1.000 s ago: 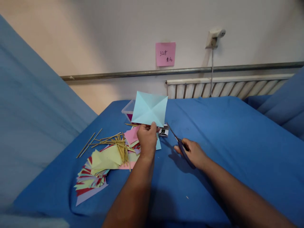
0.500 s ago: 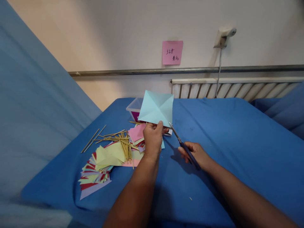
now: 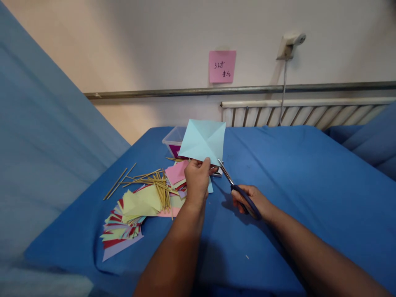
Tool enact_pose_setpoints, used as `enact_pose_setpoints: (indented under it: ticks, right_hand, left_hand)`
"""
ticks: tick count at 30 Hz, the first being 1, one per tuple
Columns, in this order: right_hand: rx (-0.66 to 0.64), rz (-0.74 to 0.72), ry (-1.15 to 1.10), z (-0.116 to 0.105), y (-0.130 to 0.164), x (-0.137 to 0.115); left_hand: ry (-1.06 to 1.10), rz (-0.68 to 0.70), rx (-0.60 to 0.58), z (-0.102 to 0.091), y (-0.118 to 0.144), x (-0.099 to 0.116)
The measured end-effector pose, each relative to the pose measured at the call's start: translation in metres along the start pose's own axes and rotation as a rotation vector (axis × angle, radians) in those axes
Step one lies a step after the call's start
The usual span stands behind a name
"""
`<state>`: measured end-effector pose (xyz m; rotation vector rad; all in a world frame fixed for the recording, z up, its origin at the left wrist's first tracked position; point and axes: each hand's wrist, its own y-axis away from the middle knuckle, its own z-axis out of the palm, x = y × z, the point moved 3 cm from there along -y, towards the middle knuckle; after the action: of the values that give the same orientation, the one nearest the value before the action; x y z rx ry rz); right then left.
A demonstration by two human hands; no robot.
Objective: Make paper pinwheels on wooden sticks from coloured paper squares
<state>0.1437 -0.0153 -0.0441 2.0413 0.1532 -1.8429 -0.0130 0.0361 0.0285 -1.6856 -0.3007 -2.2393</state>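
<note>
Over the last second the right hand [image 3: 252, 201] lifted the scissors [image 3: 238, 190] off the blue sheet [image 3: 293, 173] and carried them toward the light blue paper square [image 3: 202, 141]. Blade tips, earlier well short of the paper, ended just beside its lower right corner, close to the left hand [image 3: 196, 178] thumb. The left hand turned the square slightly, so its right edge stood more upright. The camera view drifted right, then a little back left.

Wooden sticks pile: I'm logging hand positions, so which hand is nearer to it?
Left. The left hand is just right of the wooden sticks; the right hand is farther right, holding scissors.
</note>
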Motion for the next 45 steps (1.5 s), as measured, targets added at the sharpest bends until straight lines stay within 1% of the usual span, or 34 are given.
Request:
enact_pose_setpoints:
  ticks: [7, 14, 27, 37, 45]
  right_hand:
    - [0.012, -0.02, 0.06, 0.001, 0.0023, -0.0047]
    - [0.012, -0.024, 0.054, 0.0025, 0.0021, -0.0098]
    - [0.005, -0.036, 0.027, 0.003, 0.0005, -0.0044]
    - [-0.004, -0.043, 0.05, 0.0021, 0.0012, -0.0056]
    - [0.008, -0.018, 0.024, 0.0036, 0.0024, -0.0094]
  left_hand:
    - [0.003, 0.008, 0.001, -0.0006, -0.0007, -0.0012]
    - [-0.005, 0.016, 0.012, -0.0009, -0.0005, -0.001]
    - [0.015, 0.005, 0.007, 0.0009, 0.0016, 0.0006]
    - [0.029, -0.022, 0.026, -0.0003, -0.0017, -0.0026]
    - [0.005, -0.025, 0.023, -0.0005, -0.0008, 0.0017]
